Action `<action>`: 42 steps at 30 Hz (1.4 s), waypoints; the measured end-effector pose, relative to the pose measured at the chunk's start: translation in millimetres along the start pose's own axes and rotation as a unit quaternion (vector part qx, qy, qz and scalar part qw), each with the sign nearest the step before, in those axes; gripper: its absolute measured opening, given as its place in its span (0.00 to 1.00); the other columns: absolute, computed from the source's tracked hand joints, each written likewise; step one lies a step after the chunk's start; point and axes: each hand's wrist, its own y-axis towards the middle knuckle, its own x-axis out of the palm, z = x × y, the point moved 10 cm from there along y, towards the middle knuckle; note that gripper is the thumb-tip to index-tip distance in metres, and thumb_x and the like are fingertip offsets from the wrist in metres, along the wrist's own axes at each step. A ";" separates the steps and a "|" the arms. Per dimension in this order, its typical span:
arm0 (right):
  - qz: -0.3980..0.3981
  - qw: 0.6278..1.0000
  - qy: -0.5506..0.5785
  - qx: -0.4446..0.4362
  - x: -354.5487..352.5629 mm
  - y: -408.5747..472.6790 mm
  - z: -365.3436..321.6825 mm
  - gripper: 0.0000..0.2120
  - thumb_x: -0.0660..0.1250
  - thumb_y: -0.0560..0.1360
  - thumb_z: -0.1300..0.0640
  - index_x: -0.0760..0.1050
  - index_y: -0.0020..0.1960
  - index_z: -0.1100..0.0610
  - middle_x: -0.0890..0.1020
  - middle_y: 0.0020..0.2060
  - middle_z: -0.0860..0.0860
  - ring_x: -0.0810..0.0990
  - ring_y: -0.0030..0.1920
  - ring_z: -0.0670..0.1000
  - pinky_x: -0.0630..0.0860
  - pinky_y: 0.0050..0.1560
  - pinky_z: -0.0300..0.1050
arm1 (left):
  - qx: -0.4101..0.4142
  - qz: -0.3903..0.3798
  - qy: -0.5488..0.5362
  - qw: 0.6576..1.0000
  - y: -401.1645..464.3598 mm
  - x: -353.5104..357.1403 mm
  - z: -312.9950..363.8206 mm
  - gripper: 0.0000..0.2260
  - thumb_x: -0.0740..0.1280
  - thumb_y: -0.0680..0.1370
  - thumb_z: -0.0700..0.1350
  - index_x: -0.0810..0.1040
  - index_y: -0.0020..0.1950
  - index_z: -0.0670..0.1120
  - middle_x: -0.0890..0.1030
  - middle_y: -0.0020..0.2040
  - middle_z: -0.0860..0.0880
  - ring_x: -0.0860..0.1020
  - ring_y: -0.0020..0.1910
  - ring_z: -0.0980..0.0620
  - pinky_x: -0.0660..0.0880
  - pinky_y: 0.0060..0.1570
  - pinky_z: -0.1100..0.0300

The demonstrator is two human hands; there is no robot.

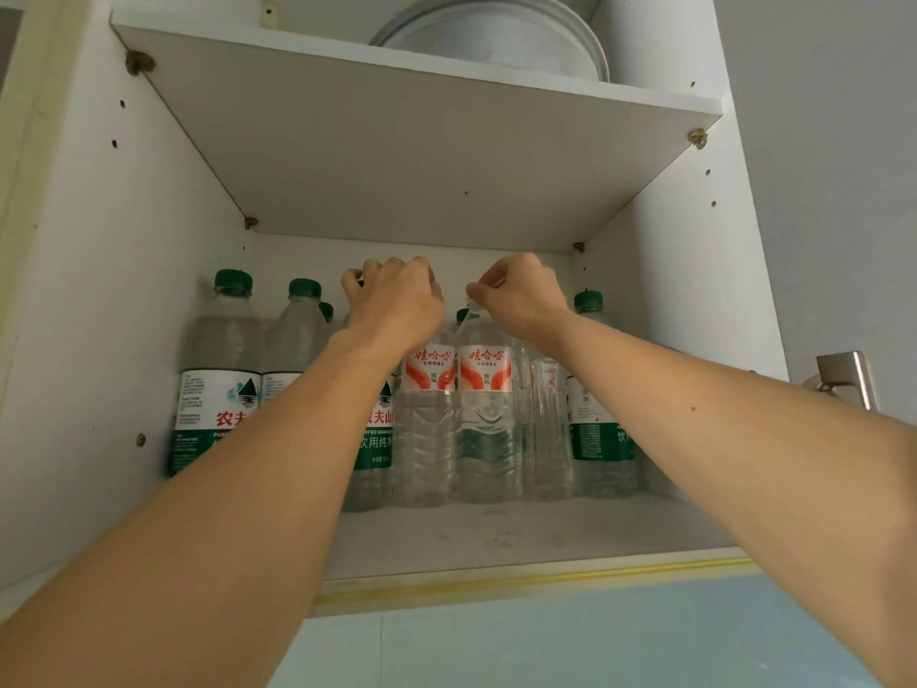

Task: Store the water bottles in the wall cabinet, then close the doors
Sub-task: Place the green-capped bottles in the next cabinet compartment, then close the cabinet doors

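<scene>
Red-labelled bottles [429, 419] upright in cabinet [496, 533], left hand [394, 302], right hand [521, 297] each gripping one's top

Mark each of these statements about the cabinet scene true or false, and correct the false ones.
1. Both hands are at the tops of the two red-labelled bottles. True: the left hand grips the left red-labelled bottle and the right hand grips the right red-labelled bottle.
2. The bottles lie on their sides. False: they stand upright on the lower shelf.
3. The green-capped bottle stands at the far left of the row. True.
4. Cups are stored on the upper shelf. False: white plates sit there.
5. The cabinet doors are closed. False: the inside of the cabinet is open to view.
</scene>
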 end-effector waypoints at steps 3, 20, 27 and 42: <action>0.047 0.996 -0.069 -0.033 -12.9 -11.4 -6.6 0.17 0.66 0.80 0.48 0.77 0.65 0.56 0.81 0.61 0.52 0.77 0.64 0.56 0.66 0.71 0.60 | 0.004 0.057 -0.014 0.998 -5.4 -17.9 6.8 0.12 0.59 0.83 0.50 0.78 0.59 0.46 0.78 0.60 0.44 0.72 0.62 0.42 0.61 0.65 0.43; 0.155 0.951 -0.264 -0.043 -207.7 -211.4 -67.5 0.13 0.63 0.80 0.58 0.76 0.64 0.52 0.75 0.63 0.50 0.72 0.65 0.52 0.66 0.70 0.54 | 0.105 0.040 -0.492 0.863 -98.8 -116.7 151.3 0.10 0.60 0.82 0.45 0.77 0.61 0.45 0.76 0.57 0.49 0.74 0.58 0.49 0.69 0.57 0.58; 0.244 0.909 -0.336 -0.045 -330.6 -265.1 -133.1 0.16 0.62 0.80 0.57 0.75 0.67 0.54 0.73 0.66 0.52 0.72 0.65 0.55 0.69 0.68 0.57 | 0.099 -0.080 -0.569 0.812 -141.8 -151.0 246.1 0.20 0.59 0.84 0.55 0.67 0.74 0.51 0.69 0.73 0.48 0.69 0.70 0.51 0.66 0.69 0.54; 0.378 0.827 -0.417 -0.016 -540.9 -395.3 -171.6 0.30 0.65 0.80 0.58 0.60 0.79 0.63 0.62 0.75 0.66 0.65 0.74 0.65 0.62 0.75 0.59 | 0.114 -0.128 -0.574 0.801 -209.4 -240.0 425.4 0.35 0.59 0.80 0.66 0.49 0.82 0.57 0.47 0.83 0.49 0.47 0.81 0.44 0.55 0.76 0.38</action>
